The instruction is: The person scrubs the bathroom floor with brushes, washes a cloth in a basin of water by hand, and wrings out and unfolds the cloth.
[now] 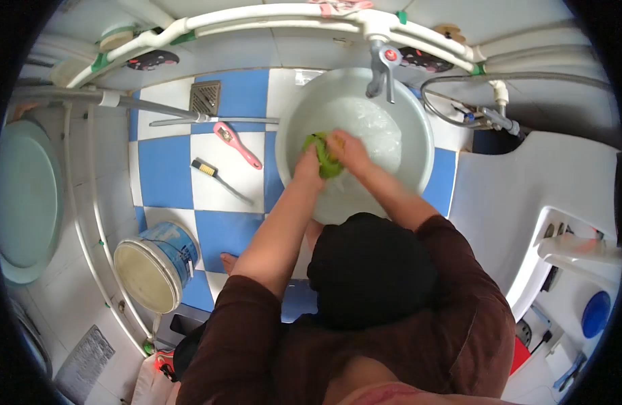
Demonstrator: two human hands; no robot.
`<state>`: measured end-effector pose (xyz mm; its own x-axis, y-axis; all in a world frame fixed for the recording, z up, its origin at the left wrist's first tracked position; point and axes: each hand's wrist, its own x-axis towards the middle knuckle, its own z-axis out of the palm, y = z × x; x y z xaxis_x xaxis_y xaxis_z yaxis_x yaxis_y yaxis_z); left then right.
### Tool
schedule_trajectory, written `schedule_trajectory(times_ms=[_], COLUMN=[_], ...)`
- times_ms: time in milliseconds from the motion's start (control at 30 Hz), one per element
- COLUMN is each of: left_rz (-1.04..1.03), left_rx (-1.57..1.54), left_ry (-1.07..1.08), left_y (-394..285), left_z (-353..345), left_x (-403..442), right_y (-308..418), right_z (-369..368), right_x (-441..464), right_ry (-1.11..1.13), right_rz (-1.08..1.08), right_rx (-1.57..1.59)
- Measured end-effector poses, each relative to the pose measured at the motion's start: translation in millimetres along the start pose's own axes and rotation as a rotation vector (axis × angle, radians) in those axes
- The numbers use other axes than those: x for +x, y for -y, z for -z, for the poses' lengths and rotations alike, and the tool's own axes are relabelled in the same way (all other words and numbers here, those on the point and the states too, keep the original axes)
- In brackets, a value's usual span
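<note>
A large pale basin (421, 145) stands on the tiled floor below a tap (380, 67), with water in it. Over its left half both hands are on a green object (332, 169), which looks like a cloth or shoe; its exact shape is unclear. My left hand (309, 162) grips its left side. On its upper right, my right hand (348, 148) has its fingers closed against a small yellowish thing that is mostly hidden and slightly blurred.
Left of the basin, a pink-handled brush (240, 147) and a grey-handled brush (223, 182) lie on the floor near a drain (205, 98). A bucket (149, 270) stands at the lower left. A white washing unit (513, 189) is at the right.
</note>
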<state>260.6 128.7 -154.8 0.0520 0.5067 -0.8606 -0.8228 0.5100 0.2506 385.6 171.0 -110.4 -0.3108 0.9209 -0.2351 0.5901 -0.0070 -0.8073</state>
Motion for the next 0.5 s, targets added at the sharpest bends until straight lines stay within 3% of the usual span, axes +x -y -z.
schedule_trajectory(times_ms=[100,200,267,300,400,433,500], left_rz=[-0.147,0.149,0.106,0.088,0.088,0.083,0.069], left_rx=[0.397,0.461,0.3,0.222,-0.186,-0.133,-0.021], left_ry=[-0.034,-0.155,-0.21,-0.239,0.025,0.094,0.235], left_y=[-14.5,4.1,-3.4,-5.4,-17.6,-12.0,-5.1], left_z=[-15.9,-5.5,-20.5,-25.4,-0.3,4.5,4.6], left_x=[-42.5,-14.7,-21.5,-23.3,0.2,7.5,10.6], right_y=[-60.3,-95.1,-108.9,-83.0,17.2,29.9,12.9], right_z=[14.4,-13.0,-49.7,-47.9,-10.9,-5.5,-8.2], right_x=[33.8,33.7,22.0,10.8,-8.2,-10.7,-4.9], right_ry=[-0.382,-0.367,-0.174,-0.042,0.298,0.403,0.136], right_rz=[-0.094,-0.18,-0.005,-0.037,-0.071,-0.072,-0.029], right_rx=[-0.234,-0.522,-0.184,0.004,0.288,0.337,0.214])
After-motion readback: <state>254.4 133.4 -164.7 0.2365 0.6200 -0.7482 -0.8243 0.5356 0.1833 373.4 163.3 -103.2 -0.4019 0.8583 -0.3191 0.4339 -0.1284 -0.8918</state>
